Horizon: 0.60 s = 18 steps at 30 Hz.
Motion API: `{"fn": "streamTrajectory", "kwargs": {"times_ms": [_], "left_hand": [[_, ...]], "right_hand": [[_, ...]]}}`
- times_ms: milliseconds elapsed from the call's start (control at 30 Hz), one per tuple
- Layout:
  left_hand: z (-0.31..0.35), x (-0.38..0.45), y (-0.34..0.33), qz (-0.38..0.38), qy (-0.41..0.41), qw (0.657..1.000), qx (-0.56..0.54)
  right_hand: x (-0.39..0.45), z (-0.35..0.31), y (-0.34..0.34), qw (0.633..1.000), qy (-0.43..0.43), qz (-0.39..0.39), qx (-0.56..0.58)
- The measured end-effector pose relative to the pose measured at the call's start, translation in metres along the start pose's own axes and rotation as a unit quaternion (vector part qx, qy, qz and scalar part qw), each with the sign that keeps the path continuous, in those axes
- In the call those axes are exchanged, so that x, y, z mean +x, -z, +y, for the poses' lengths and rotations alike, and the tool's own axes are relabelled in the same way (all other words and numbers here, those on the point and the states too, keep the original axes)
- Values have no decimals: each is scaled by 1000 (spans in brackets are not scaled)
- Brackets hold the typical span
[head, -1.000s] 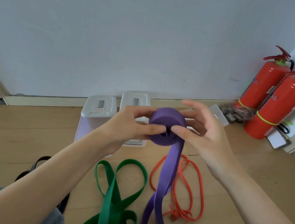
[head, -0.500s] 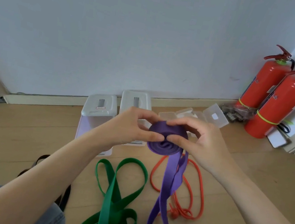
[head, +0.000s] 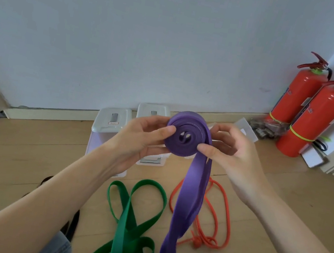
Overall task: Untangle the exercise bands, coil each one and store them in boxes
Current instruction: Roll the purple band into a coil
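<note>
At the centre of the frame the purple exercise band was held up as a half-wound coil, its loose tail hanging down toward the lower middle. The left hand had its grip pinched on the coil's left side, thumb on the face and fingers behind; the right hand pinched the right edge where the tail left the roll. The band looked light, soft and rubbery, likely springy enough to unwind if let go, so holding it flat across both faces of the coil seemed safest. On the floor below lay the green band in loose loops and the thin orange band just right of it. Behind the hands stood lidded white storage boxes; their contents could not be seen.
</note>
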State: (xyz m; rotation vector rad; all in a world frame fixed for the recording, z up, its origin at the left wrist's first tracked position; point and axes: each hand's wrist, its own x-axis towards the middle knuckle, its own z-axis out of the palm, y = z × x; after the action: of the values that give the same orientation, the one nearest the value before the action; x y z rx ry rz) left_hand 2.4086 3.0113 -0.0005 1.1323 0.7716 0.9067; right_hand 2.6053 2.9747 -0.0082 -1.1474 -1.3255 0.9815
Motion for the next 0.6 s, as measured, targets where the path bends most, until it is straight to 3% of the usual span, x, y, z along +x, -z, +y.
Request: {"fn": "streamTrajectory", "kwargs": {"times_ms": [100,333,467,600], "left_hand": [[6,-1,7,-15,-9,994,111],[2,0,-1,-76,-23,955,286],[1,-2,0,-53,-4,982,183],[3,1,1,-22,14,999,33]], "right_hand": [[2,-6,7,1000,16,-18,-14],[1,-8,6,977,42,-122,-169],[0,-8,7,993,14,-112,-24],[-3,-5,-2,997,6,-31,67]]}}
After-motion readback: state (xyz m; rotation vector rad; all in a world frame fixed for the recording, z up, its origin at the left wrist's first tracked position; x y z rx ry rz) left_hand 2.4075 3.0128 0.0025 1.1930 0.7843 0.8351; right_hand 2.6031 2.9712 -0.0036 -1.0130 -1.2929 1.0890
